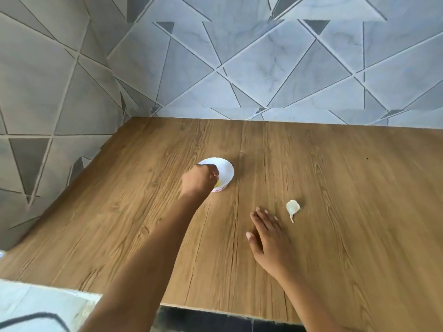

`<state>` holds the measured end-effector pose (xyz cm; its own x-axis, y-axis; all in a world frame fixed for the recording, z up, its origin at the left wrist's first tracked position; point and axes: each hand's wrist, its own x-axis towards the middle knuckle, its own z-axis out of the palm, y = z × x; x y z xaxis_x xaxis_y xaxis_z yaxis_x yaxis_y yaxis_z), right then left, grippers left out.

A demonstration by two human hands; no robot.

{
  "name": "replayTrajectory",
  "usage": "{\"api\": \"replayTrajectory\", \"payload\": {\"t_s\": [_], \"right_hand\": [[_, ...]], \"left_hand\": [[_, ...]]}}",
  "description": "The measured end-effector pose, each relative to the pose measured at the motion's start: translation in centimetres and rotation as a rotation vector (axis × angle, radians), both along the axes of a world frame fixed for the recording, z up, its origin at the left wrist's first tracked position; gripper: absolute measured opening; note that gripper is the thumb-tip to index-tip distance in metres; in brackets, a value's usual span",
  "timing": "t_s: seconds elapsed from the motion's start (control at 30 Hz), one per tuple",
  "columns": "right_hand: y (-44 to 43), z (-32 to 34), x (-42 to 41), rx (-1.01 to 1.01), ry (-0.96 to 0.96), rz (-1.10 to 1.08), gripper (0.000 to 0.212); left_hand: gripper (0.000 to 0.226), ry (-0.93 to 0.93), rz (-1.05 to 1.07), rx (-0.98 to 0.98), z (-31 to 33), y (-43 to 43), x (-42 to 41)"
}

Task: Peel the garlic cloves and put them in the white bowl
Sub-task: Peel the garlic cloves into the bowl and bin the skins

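Judging the drop-off as the step in hand, I see my left hand [200,177] curled over the white bowl [227,168], holding what I cannot tell, my right hand [268,236] flat, fingers straight, on the table [359,188], and just beside it a seemingly unpeeled garlic clove [293,208] to pinch next.

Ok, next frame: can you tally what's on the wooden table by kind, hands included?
White bowl: 1
Garlic piece, loose on the table: 1
Hands: 2, left hand over the bowl, right hand flat on the table
Total: 4
Bowl contents mostly hidden, not counted.
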<state>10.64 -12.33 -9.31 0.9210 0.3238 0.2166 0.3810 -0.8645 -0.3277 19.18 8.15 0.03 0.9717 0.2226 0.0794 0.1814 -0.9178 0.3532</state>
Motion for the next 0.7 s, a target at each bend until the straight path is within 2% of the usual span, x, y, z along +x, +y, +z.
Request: {"api": "replayTrajectory", "payload": {"t_s": [0.13, 0.23, 0.33, 0.37, 0.47, 0.57, 0.7], "right_hand": [[0.0, -0.2, 0.1, 0.052, 0.052, 0.018, 0.066], [-0.3, 0.1, -0.3, 0.166, 0.019, 0.057, 0.053], [-1.5, 1.6, -1.2, 0.459, 0.043, 0.022, 0.045], [-2.2, 2.1, -1.5, 0.534, 0.000, -0.017, 0.040], [-4.9, 2.7, -1.5, 0.655, -0.140, -0.196, 0.028], [-7.4, 2.8, -0.6, 0.721, -0.021, -0.352, 0.033], [-8.8, 3.2, 0.8, 0.826, 0.269, -0.384, 0.039]], "left_hand": [[0.026, 0.146, 0.044, 0.131, -0.1, -0.6, 1.9], [0.024, 0.121, -0.003, 0.174, 0.5, -0.4, 1.5], [0.021, -0.055, -0.072, 0.064, 1.3, -1.7, 0.4], [0.021, -0.108, -0.118, 0.013, 1.4, -2.8, 0.0], [0.015, -0.102, -0.306, -0.175, 0.6, -7.8, -1.2], [0.020, 0.027, -0.422, -0.270, -1.2, -12.0, -1.3], [0.028, 0.131, -0.457, -0.299, -3.1, -14.7, -0.8]]}}
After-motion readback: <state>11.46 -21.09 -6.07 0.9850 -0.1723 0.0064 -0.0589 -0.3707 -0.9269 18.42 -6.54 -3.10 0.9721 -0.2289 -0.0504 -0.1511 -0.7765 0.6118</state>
